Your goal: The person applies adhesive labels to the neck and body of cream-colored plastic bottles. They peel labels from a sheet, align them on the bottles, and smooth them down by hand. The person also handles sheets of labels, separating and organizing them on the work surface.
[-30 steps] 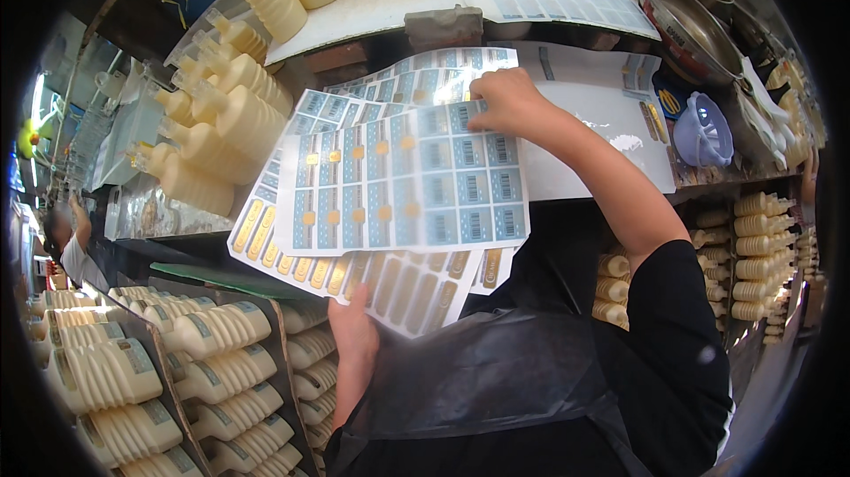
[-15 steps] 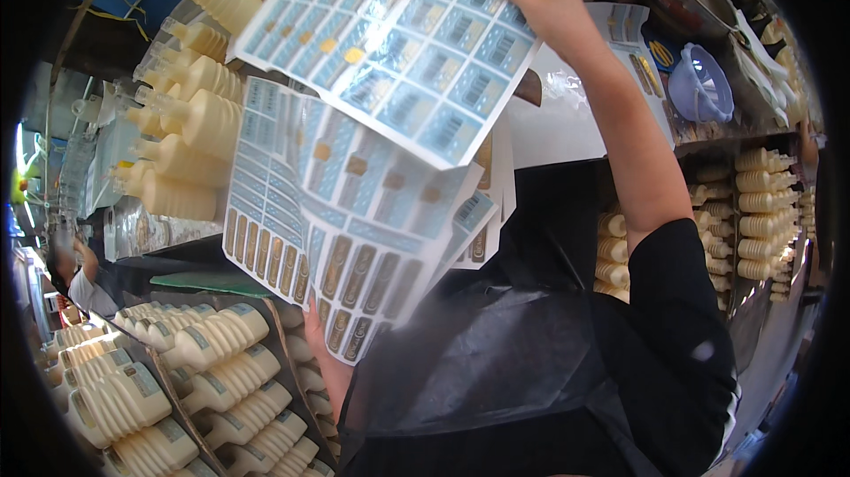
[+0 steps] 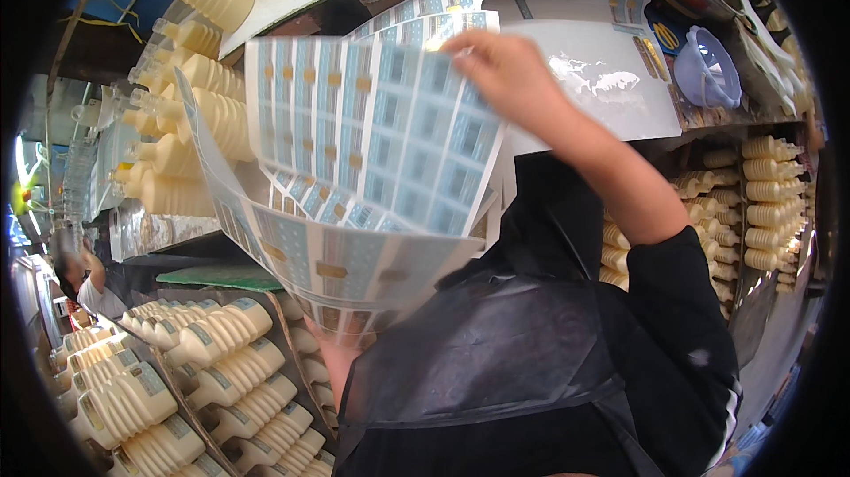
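Note:
I hold up a stack of large sticker sheets [image 3: 372, 140], covered in rows of small blue and white labels with gold patches. My right hand [image 3: 509, 78] pinches the upper right edge of the top sheet and bends it toward me. My left hand [image 3: 332, 357] grips the bottom of the stack from underneath and is mostly hidden by the curled sheets. A black plastic apron [image 3: 496, 362] covers my front below the sheets.
A white table [image 3: 611, 78] with more label sheets lies behind, with a pale blue funnel [image 3: 708, 69] at its right. Cream plastic bottles lie on the table [image 3: 190, 123], in trays at lower left [image 3: 177, 362] and stacked at right [image 3: 770, 202]. Another person [image 3: 80, 278] is at far left.
The top sheet, lifted high half a second ago, has come back down and toward me in my right hand. The stack now curls more steeply over my left hand.

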`<state>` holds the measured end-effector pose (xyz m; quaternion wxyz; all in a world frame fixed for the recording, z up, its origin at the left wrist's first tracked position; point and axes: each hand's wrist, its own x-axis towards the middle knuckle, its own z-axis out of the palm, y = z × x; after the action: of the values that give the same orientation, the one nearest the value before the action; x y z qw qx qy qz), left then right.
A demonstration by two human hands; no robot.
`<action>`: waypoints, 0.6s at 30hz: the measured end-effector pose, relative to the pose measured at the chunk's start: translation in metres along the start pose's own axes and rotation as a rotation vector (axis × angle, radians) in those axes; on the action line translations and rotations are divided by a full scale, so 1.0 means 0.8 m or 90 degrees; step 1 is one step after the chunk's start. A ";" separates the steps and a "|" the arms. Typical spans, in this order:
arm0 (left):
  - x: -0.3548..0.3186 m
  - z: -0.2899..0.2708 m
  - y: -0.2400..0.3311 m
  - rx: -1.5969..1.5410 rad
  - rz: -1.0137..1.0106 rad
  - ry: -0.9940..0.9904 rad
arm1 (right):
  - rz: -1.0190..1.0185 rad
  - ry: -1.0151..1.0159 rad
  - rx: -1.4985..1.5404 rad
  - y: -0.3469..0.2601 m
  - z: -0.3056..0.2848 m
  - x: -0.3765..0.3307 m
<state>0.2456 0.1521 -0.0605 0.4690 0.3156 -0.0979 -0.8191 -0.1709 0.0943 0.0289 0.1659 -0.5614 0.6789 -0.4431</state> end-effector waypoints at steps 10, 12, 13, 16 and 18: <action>0.022 0.011 -0.003 -0.039 -0.026 -0.033 | -0.062 -0.087 -0.115 -0.020 0.038 -0.127; 0.024 0.013 -0.004 -0.043 -0.030 -0.038 | 0.000 -0.119 -0.130 -0.022 0.034 -0.136; 0.025 0.013 -0.005 -0.047 -0.031 -0.040 | 0.029 -0.123 -0.093 -0.022 0.034 -0.141; 0.027 0.015 -0.006 -0.058 -0.035 -0.048 | 0.118 -0.136 0.042 -0.014 0.041 -0.149; 0.026 0.018 -0.005 -0.064 -0.036 -0.050 | 0.180 -0.144 0.163 -0.008 0.048 -0.149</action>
<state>0.2269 0.1354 -0.0601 0.4565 0.2616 -0.0660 -0.8478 -0.1017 0.1870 -0.0202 0.3713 -0.4814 0.6659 -0.4324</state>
